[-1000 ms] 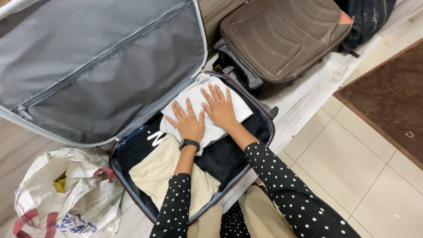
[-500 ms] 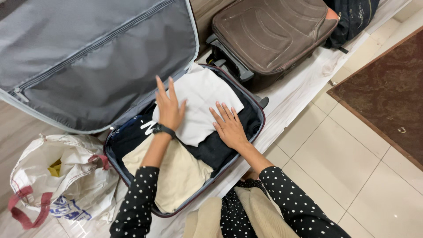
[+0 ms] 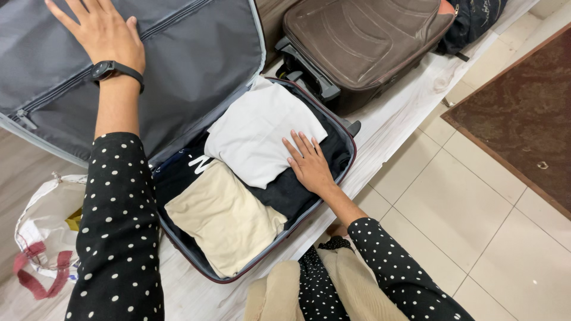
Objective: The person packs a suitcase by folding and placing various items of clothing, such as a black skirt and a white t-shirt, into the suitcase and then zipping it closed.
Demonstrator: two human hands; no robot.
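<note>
We have our left hand [image 3: 104, 30] spread flat on the grey suitcase lid [image 3: 178, 65] at the upper left (soft and floppy, we judge, best gripped by its stiff rim) and our right hand [image 3: 309, 163], fingers splayed, pressing the folded white garment [image 3: 256, 131] mid-frame.

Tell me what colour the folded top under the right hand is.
White: the folded top lies under the right hand's fingertips in the head view.

White sack-like bag [image 3: 44, 229] with red handles and blue print, lower left, beside the open suitcase [image 3: 196, 261]
</note>
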